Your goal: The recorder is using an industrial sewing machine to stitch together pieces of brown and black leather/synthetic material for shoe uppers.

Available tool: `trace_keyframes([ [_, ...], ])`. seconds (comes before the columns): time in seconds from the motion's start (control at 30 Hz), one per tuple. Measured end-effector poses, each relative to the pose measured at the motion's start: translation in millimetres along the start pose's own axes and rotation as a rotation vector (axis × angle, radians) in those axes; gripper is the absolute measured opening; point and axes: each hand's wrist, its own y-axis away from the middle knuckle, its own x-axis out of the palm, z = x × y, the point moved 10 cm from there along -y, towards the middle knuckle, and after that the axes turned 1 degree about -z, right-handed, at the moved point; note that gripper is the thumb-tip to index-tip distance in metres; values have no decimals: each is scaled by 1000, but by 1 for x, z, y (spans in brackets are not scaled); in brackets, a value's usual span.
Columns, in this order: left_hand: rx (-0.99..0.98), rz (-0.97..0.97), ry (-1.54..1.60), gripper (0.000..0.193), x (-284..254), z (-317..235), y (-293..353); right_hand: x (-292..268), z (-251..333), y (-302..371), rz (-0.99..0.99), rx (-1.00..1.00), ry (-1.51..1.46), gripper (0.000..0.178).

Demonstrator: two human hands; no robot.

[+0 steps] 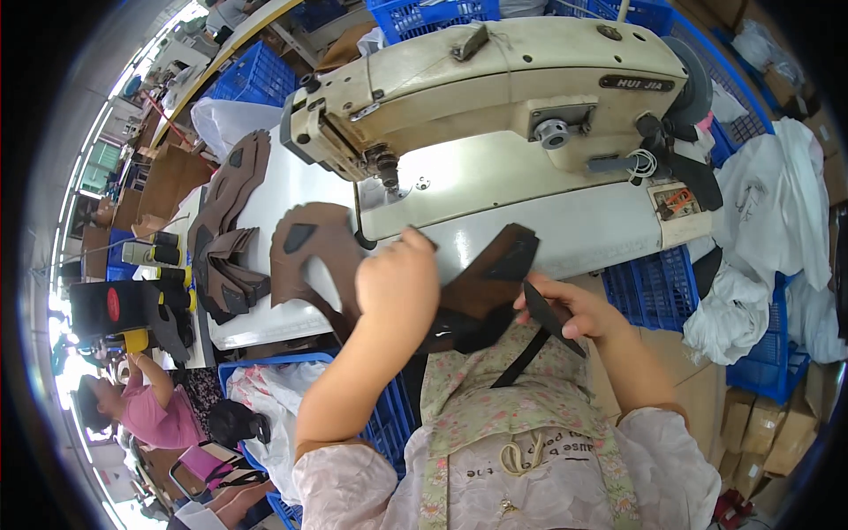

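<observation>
My left hand [397, 281] is closed in a fist above the table's front edge. A small dark tip shows past its fingers; what it belongs to is hidden. Between thumb and fingers, my right hand [579, 309] pinches a flat, pointed black piece [551, 320]. A brown cut piece with black patches [499, 263] spans the gap between my hands, over my lap. Left of my fist lies a curved brown piece [300, 237] with a dark patch, partly behind my forearm. The cream sewing machine [459, 88] stands beyond both hands, its needle area [391, 181] apart from them.
Stacked brown pieces [231, 199] lie on the white table [468, 234] at left, near thread cones [146, 254]. Blue crates [654, 287] with white cloth [764, 203] flank me. A co-worker in pink [163, 406] sits at far left.
</observation>
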Motion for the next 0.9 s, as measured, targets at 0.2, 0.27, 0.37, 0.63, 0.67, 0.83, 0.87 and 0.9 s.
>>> trace_keyframes([
  [0.2, 22, 47, 310, 28, 19, -3, -7, -25, -7, -11, -264, 137, 22, 73],
  [0.27, 6, 38, 625, 49, 24, 22, 0, -46, -9, -6, -371, 138, 64, 79],
  [0.37, -10, -43, 432, 56, 57, 83, 15, -56, -2, -2, -424, 147, 55, 82],
  [0.63, 112, 334, 339, 100, 102, 96, 56, -71, -8, -2, -589, 79, -271, 71],
  [0.67, 161, 281, 285, 100, 102, 91, 56, -76, -6, -1, -574, 43, -316, 70],
  [0.83, 266, 96, 253, 79, 90, 82, 42, -80, 18, 11, -514, 100, 94, 65],
  [0.87, 252, 40, 290, 70, 83, 83, 40, -78, 22, 16, -542, 207, 161, 65],
  [0.9, 258, 43, 292, 70, 83, 78, 35, -74, 27, 19, -547, 209, 158, 65],
])
